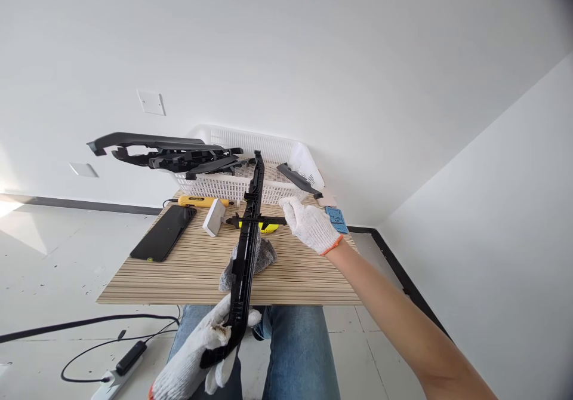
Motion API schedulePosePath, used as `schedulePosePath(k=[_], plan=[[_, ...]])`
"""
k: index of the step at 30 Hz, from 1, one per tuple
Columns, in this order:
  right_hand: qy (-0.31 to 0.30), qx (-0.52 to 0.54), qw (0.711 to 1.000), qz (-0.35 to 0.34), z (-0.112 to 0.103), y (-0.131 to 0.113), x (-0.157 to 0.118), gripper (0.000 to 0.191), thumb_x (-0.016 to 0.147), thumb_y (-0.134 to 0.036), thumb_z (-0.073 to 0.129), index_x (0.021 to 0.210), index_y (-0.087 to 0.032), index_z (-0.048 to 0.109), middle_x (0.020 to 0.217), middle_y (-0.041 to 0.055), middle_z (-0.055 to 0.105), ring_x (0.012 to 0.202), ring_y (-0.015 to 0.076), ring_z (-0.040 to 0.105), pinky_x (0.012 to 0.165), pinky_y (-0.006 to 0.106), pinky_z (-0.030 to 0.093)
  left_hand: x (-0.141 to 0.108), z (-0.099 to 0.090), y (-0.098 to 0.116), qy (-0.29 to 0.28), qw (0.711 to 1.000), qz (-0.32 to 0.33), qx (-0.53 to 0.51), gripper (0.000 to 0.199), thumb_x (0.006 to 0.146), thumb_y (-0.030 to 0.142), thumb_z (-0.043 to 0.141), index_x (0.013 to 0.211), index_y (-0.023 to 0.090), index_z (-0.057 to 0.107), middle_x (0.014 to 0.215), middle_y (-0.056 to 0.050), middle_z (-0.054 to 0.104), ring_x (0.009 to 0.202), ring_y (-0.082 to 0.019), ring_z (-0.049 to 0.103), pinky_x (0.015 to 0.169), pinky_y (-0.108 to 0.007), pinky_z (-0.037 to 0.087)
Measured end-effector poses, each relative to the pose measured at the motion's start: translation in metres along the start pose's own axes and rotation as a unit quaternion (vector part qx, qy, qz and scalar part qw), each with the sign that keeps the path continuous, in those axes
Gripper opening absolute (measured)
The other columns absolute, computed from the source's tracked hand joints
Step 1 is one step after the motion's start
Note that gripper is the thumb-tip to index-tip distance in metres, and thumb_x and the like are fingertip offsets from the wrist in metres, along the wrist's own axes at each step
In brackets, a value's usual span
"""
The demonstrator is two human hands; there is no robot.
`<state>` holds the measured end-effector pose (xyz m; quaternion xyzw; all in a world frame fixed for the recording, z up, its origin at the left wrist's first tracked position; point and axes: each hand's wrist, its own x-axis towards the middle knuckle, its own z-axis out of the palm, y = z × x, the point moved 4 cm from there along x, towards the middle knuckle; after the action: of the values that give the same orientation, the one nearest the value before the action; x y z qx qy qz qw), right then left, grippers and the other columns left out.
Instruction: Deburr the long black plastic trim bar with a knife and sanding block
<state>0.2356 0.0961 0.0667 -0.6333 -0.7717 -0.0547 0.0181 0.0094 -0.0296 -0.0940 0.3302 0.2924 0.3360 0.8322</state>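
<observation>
My left hand [201, 346], in a white knit glove, grips the lower end of a long black plastic trim piece [244, 251]. The piece stands upright and tilted in front of the table, its top reaching the basket. My right hand [308, 224], gloved too, is closed at the right end of a thin black plastic strip [272, 220], which lies across the long piece; its fingertips are partly hidden. Behind the strip a yellow tool [268, 228] partly shows. A grey cloth [266, 255] lies on the table behind the trim piece.
A white plastic basket [215, 186] at the back holds several dark trim pieces [179, 155] overhanging its left side. On the table [179, 286] are a phone [163, 233], a yellow pen-shaped tool [201, 201], a white block [213, 218] and blue packets [336, 218]. A power strip [119, 379] with cables lies on the floor.
</observation>
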Motion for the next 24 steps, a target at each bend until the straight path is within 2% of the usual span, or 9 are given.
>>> schedulePosePath(k=[4,7,12,18,22,24], plan=[[0.001,0.038,0.999,0.032,0.003,0.003,0.001,0.047,0.112,-0.038,0.023,0.131,-0.022,0.063,0.092,0.0085,0.076,0.083,0.0233,0.072,0.057,0.028,0.027,0.000,0.003,0.002,-0.003,1.000,0.004,0.002,0.079,0.072,0.051,0.082,0.144,0.028,0.057,0.123,-0.014,0.076,0.034,-0.006,0.055,0.028,-0.016,0.028],[0.009,0.061,0.994,0.086,0.002,0.006,0.001,0.040,0.110,-0.046,0.036,0.119,-0.023,0.067,0.085,0.0065,0.075,0.080,0.0225,0.071,0.058,0.028,0.024,0.001,0.004,0.002,-0.002,1.000,0.004,0.000,0.079,0.073,0.052,0.082,0.144,0.029,0.056,0.121,-0.013,0.076,0.033,-0.006,0.055,0.028,-0.016,0.027],[-0.003,0.098,0.986,0.134,0.001,0.006,0.002,0.045,0.106,-0.059,0.042,0.103,-0.022,0.068,0.076,0.0056,0.072,0.078,0.0216,0.069,0.057,0.028,0.023,0.000,0.006,0.002,-0.019,1.000,0.002,-0.009,0.075,0.074,0.055,0.080,0.141,0.028,0.058,0.124,-0.013,0.075,0.035,-0.006,0.057,0.028,-0.016,0.027],[-0.033,0.093,0.990,0.097,0.000,0.005,0.002,0.060,0.110,-0.057,0.024,0.095,-0.021,0.070,0.080,0.0077,0.073,0.083,0.0221,0.069,0.058,0.029,0.024,0.000,0.004,0.001,-0.017,1.000,-0.007,0.006,0.079,0.074,0.055,0.080,0.144,0.028,0.054,0.126,-0.014,0.073,0.036,-0.007,0.057,0.028,-0.016,0.027],[-0.041,0.042,0.995,0.086,-0.002,0.003,-0.002,0.063,0.105,-0.067,0.031,0.091,-0.019,0.069,0.076,0.0081,0.071,0.080,0.0228,0.068,0.057,0.029,0.022,0.000,0.000,-0.002,-0.007,1.000,-0.010,0.010,0.084,0.075,0.056,0.079,0.149,0.028,0.049,0.126,-0.015,0.073,0.037,-0.007,0.056,0.029,-0.017,0.027],[-0.032,0.022,0.997,0.071,-0.002,0.002,-0.004,0.058,0.106,-0.063,0.032,0.098,-0.020,0.071,0.078,0.0073,0.071,0.078,0.0221,0.067,0.056,0.029,0.021,0.001,-0.005,-0.005,0.001,1.000,-0.009,0.023,0.087,0.078,0.054,0.077,0.153,0.026,0.044,0.123,-0.017,0.074,0.037,-0.007,0.055,0.030,-0.017,0.028]])
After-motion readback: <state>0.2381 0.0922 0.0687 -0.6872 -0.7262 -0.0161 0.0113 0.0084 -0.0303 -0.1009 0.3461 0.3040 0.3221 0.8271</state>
